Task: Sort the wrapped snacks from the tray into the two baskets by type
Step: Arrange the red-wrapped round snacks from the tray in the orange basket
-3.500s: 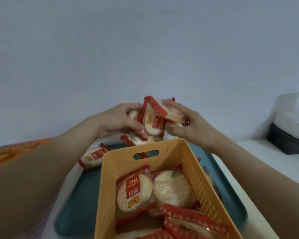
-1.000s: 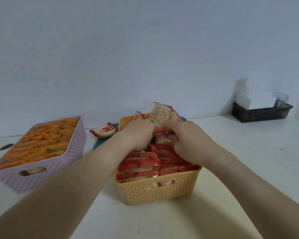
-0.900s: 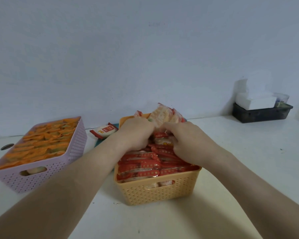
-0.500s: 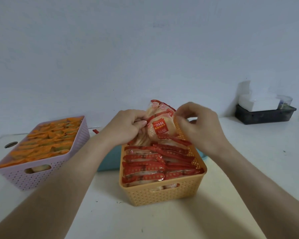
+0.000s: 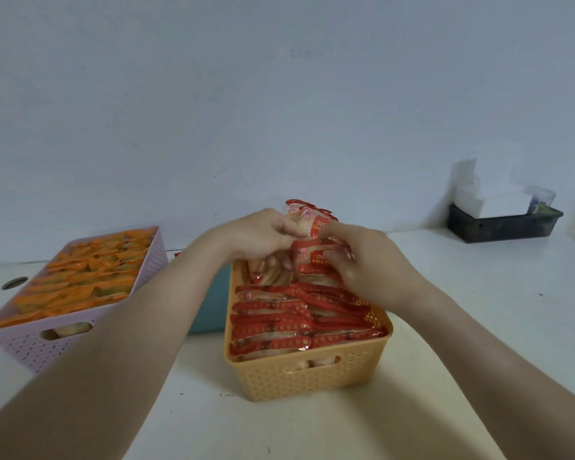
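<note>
Red-wrapped rice-cracker pkts (image 5: 311, 224) are gripped by L hand (image 5: 263, 235) & R hand (image 5: 365, 263), close together over the far end of the near-full orange basket (image 5: 312, 376): placing step is judged in hand, and next they are to be tucked on edge into the far-end gap.

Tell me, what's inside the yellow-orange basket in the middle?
Rows of red-wrapped snacks fill the basket. The left hand and right hand grip more at its far end. Lower layers are covered, apart from a glimpse through the handle slot.
</note>
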The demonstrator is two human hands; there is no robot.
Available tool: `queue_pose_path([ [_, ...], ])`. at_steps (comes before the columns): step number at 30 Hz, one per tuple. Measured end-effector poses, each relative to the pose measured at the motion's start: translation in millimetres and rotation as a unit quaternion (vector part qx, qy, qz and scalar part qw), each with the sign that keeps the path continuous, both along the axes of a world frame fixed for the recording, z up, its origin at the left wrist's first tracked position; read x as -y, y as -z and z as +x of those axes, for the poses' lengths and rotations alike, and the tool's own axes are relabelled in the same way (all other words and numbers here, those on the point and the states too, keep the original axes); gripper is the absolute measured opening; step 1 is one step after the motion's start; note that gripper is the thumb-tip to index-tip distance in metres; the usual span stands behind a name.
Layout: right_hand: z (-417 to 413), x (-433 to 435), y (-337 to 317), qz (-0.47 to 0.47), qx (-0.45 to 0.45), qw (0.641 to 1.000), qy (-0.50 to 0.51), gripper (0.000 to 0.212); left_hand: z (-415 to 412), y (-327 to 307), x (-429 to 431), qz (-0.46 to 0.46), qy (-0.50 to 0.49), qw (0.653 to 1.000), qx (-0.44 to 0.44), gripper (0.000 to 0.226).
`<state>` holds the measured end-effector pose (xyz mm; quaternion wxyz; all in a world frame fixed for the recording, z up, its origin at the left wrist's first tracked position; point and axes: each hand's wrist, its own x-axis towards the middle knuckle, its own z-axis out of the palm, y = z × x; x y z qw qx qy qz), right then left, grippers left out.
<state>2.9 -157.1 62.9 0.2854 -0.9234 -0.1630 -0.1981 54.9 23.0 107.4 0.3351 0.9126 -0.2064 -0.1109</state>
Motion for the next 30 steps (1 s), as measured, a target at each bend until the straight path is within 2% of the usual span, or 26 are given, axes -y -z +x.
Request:
queue_pose_path([
  [2,-4.0,0.7,4.4,-0.016,0.004,1.000,0.004,0.025,4.6,-6.7,8.7,-0.005,-0.014,0.999,0.031,0.022],
  [5,-8.7,-3.0,9.8,-0.060,0.008,0.998,0.001,0.026,11.1,-10.6,17.6,0.018,-0.028,0.985,0.171,0.017],
  [8,-9.3,-4.4,14.0,-0.105,0.012,0.994,0.008,0.024,11.2,-15.1,35.1,0.076,0.026,0.967,0.244,0.019],
  [12,-10.3,-5.8,12.9,-0.120,0.020,0.993,-0.004,0.031,16.0,-13.9,45.8,0.233,0.115,0.952,0.162,0.037],
  [14,-12.3,-5.8,13.2,-0.129,0.023,0.991,-0.003,0.029,21.5,-13.2,47.5,0.327,0.148,0.926,0.113,0.044],
  [16,-13.3,-5.8,13.3,-0.145,0.027,0.989,0.007,0.026,26.0,-10.6,51.4,0.415,0.164,0.891,0.083,0.040],
  [19,-12.3,-5.5,13.3,-0.158,0.024,0.987,0.012,0.024,27.5,-4.3,59.4,0.505,0.161,0.844,0.085,0.020],
  [23,-10.1,-9.5,15.0,-0.189,0.020,0.982,0.005,0.025,25.4,4.4,64.8,0.569,0.143,0.800,0.122,0.011],
  [26,-8.5,-11.9,14.8,-0.218,0.019,0.976,-0.001,0.030,26.0,14.1,67.3,0.625,0.123,0.764,0.106,0.028],
  [28,-8.6,-13.2,13.8,-0.230,0.022,0.973,-0.003,0.031,25.4,16.9,65.6,0.626,0.127,0.763,0.102,0.029],
  [30,-9.8,-14.4,13.6,-0.231,0.022,0.973,-0.001,0.030,22.9,15.9,61.6,0.595,0.139,0.783,0.114,0.023],
])
